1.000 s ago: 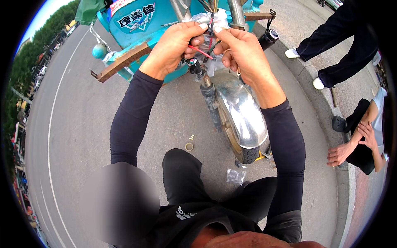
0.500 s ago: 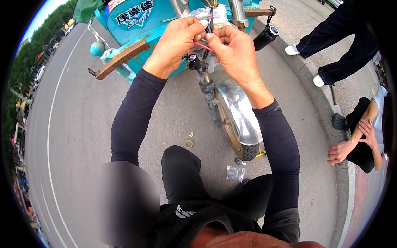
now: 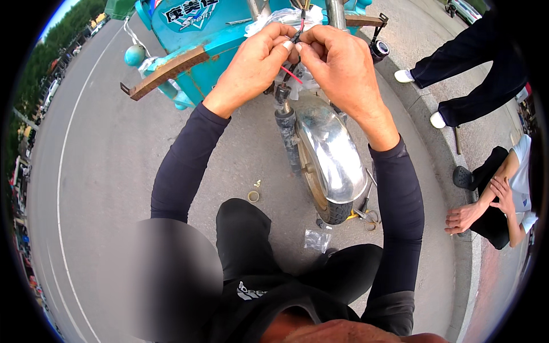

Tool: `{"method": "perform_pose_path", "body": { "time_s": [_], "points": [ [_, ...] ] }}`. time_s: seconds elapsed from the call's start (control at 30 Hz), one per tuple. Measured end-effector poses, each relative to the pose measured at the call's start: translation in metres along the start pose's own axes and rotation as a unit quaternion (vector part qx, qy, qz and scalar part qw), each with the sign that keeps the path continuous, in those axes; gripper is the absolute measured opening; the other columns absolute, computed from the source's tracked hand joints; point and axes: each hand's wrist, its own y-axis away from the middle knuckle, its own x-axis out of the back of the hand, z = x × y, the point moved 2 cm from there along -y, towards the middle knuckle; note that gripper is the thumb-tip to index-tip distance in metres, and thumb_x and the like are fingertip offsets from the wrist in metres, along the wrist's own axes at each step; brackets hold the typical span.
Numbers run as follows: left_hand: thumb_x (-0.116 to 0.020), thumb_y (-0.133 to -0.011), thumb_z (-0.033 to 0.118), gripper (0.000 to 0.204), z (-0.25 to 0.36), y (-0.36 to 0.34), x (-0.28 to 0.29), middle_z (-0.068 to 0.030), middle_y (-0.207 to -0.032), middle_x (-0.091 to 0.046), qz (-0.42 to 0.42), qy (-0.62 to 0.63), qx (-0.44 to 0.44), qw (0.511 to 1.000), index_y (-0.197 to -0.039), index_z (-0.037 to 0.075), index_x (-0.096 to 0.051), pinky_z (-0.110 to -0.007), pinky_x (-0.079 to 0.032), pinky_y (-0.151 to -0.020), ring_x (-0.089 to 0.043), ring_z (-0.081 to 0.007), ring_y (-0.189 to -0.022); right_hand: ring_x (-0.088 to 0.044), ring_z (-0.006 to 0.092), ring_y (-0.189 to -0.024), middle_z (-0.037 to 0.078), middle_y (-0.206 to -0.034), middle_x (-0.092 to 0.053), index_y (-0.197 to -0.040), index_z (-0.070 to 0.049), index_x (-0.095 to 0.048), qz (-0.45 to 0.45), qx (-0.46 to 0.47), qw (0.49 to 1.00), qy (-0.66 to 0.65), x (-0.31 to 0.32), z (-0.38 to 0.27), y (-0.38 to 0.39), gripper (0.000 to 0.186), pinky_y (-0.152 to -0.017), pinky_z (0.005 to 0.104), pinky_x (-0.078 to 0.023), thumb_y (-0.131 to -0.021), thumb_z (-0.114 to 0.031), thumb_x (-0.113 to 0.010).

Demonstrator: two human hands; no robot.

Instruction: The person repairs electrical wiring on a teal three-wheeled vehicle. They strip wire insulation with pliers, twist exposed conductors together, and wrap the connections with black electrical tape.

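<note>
My left hand (image 3: 249, 68) and my right hand (image 3: 346, 71) meet in front of a turquoise vehicle. Fingertips of both hands pinch a thin black wire (image 3: 296, 38), which looks taped or sheathed. A short red wire (image 3: 291, 73) sticks out below the fingers with its end loose. More coloured wires run up from the pinch toward crumpled clear plastic (image 3: 266, 20) between two metal tubes. Below the hands stands the front wheel with its shiny chrome mudguard (image 3: 331, 148). My fingers partly hide the place where the wires meet.
A rusty bar (image 3: 171, 70) juts out at the left. On the road lie a tape roll (image 3: 253, 196), a small plastic bag (image 3: 317, 240) and tools including scissors (image 3: 372, 218). At the right, one person stands by the kerb (image 3: 420, 102) and another sits with crossed arms.
The red wire that ran between my hands now hangs loose beneath them. My fingertips have closed together on the black wire, and my right hand sits slightly farther right.
</note>
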Motion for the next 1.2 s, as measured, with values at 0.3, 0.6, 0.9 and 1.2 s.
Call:
{"method": "perform_pose_path", "body": {
  "time_s": [0.3,0.6,0.9,1.2],
  "points": [
    [-0.052,-0.100,0.009,0.023,0.003,-0.001,0.011,-0.0063,-0.090,-0.069,-0.057,-0.040,-0.005,0.998,-0.121,0.000,-0.057,-0.030,-0.052,-0.077,-0.065,-0.0125,-0.088,-0.071,0.0320,-0.077,0.014,-0.078,-0.072,-0.089,-0.001,-0.070,-0.200,-0.019,0.980,-0.006,-0.007,0.010,-0.038,0.019,-0.070,0.0441,-0.054,-0.093,-0.017,-0.060],
    [-0.053,-0.101,0.012,0.033,0.009,0.003,0.013,-0.0048,-0.091,-0.068,-0.085,0.004,0.051,0.995,-0.132,0.000,-0.049,-0.026,-0.050,-0.080,-0.063,-0.0105,-0.090,-0.065,0.0273,-0.079,0.014,-0.084,-0.071,-0.108,0.002,-0.066,-0.206,0.033,0.974,-0.083,-0.009,0.025,-0.029,0.021,-0.073,0.0414,-0.052,-0.097,-0.011,-0.053],
    [-0.056,-0.101,0.017,0.030,0.027,-0.002,0.023,-0.0019,-0.079,-0.064,-0.056,-0.225,-0.009,0.973,-0.125,-0.001,-0.056,-0.027,-0.048,-0.069,-0.058,-0.0104,-0.073,-0.066,0.0381,-0.088,0.014,-0.095,-0.068,-0.105,-0.004,-0.065,-0.210,0.156,0.947,0.186,0.001,0.008,-0.043,0.020,-0.077,0.0480,-0.052,-0.086,-0.008,-0.062],
    [-0.054,-0.104,0.024,0.024,0.025,-0.014,0.034,0.0095,-0.066,-0.041,-0.064,0.071,0.175,0.980,-0.108,0.001,-0.063,-0.017,-0.024,-0.047,-0.030,0.0013,-0.052,-0.064,0.0366,-0.088,0.013,-0.098,-0.064,-0.105,-0.004,-0.062,-0.102,0.211,0.967,0.097,-0.003,0.022,-0.040,0.024,-0.073,0.0448,-0.051,-0.083,-0.008,-0.070]
  ]
}}
